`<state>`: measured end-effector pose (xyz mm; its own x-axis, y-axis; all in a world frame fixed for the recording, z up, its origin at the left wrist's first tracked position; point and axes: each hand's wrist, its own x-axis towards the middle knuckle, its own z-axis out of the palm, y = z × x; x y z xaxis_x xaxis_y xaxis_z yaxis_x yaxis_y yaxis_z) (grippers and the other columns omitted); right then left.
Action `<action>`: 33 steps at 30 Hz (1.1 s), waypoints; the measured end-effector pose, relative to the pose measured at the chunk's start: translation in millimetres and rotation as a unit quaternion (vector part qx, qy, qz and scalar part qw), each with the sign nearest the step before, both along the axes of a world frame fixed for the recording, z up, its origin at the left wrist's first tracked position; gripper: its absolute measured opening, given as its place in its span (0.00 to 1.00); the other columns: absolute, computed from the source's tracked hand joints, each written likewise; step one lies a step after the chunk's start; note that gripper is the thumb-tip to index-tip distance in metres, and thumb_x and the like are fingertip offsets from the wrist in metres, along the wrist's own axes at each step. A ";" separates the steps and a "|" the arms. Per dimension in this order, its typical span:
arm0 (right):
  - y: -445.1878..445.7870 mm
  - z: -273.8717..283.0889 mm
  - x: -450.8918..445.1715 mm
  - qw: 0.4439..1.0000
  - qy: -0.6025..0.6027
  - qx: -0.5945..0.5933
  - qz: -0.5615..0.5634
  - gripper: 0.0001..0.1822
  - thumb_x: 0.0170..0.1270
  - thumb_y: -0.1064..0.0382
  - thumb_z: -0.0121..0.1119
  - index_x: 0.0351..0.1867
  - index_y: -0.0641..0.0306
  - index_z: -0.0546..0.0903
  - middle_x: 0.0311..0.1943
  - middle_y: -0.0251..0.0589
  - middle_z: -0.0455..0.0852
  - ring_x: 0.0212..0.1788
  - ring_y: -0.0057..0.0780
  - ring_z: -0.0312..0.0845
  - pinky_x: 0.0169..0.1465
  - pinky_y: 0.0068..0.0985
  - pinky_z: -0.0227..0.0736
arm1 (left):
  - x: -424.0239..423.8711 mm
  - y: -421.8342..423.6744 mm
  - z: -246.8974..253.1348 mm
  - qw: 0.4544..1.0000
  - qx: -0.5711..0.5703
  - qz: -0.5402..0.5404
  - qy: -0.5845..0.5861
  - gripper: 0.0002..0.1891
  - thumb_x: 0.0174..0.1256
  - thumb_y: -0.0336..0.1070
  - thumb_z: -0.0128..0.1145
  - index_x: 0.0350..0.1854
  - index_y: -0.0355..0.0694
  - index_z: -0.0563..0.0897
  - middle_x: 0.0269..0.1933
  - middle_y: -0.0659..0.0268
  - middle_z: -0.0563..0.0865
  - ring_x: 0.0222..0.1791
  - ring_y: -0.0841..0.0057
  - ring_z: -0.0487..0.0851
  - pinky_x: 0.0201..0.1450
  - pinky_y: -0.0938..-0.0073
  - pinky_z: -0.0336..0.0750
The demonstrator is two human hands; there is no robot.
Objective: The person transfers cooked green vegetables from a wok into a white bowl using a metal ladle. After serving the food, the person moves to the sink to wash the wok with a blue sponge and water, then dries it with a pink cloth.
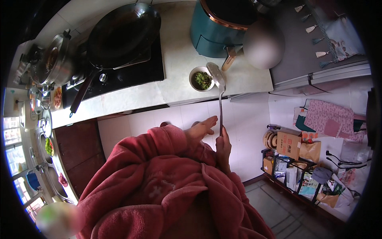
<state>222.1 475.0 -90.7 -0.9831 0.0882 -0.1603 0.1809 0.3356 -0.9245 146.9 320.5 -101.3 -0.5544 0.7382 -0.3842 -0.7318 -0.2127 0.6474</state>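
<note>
My right hand (223, 147) is closed around the handle of a long metal ladle (220, 110). The ladle's head rests over or against the right rim of a small white bowl (191, 84) on the counter's front part; whether it touches the rim I cannot tell. Chopped green food (203, 80) lies in the bowl. My left hand (203, 129) is just left of the ladle's handle, fingers extended and apart, with nothing seen in it. A large dark wok (119, 38) stands on the black cooktop (155, 64), its long handle pointing towards the front left.
A teal air fryer (206, 35) stands behind the bowl, its handle sticking out forward. A steel pot (56, 59) is left of the wok. Farther left are a plate of reddish food (58, 97) and a sink (53, 179). A packed shelf rack (286, 185) stands low at right.
</note>
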 end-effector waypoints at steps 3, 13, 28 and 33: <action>2.4 -9.2 -2.9 0.998 -0.001 0.060 0.008 0.22 0.75 0.62 0.43 0.68 0.61 0.69 0.46 0.46 0.84 0.36 0.27 0.78 0.41 0.25 0.73 | 7.3 14.4 -26.7 0.996 0.080 -0.049 0.012 0.30 0.53 0.21 0.50 0.63 0.33 0.69 0.70 0.55 0.66 0.73 0.66 0.59 0.73 0.70 0.54; 12.7 16.2 -10.0 0.946 -0.164 -0.279 -0.007 0.18 0.76 0.51 0.43 0.49 0.64 0.74 0.20 0.27 0.70 0.14 0.15 0.58 0.17 0.16 0.53 | 5.6 4.0 -25.7 0.999 0.041 -0.029 -0.007 0.42 0.49 0.16 0.46 0.73 0.32 0.55 0.72 0.54 0.64 0.71 0.65 0.64 0.72 0.68 0.58; 25.1 26.4 2.9 0.819 -0.318 -0.475 0.054 0.17 0.75 0.49 0.40 0.36 0.58 0.72 0.13 0.27 0.63 0.09 0.15 0.53 0.11 0.17 0.49 | 13.3 0.1 5.2 0.997 0.052 -0.050 0.004 0.33 0.46 0.16 0.42 0.62 0.32 0.71 0.58 0.62 0.79 0.65 0.72 0.71 0.69 0.71 0.57; 21.0 32.7 1.3 0.876 -0.269 -0.391 0.083 0.17 0.76 0.49 0.40 0.37 0.60 0.72 0.14 0.28 0.65 0.09 0.16 0.53 0.12 0.17 0.48 | 12.4 1.2 7.2 0.998 0.027 -0.053 -0.006 0.34 0.47 0.16 0.42 0.63 0.33 0.71 0.60 0.60 0.77 0.65 0.71 0.71 0.68 0.71 0.60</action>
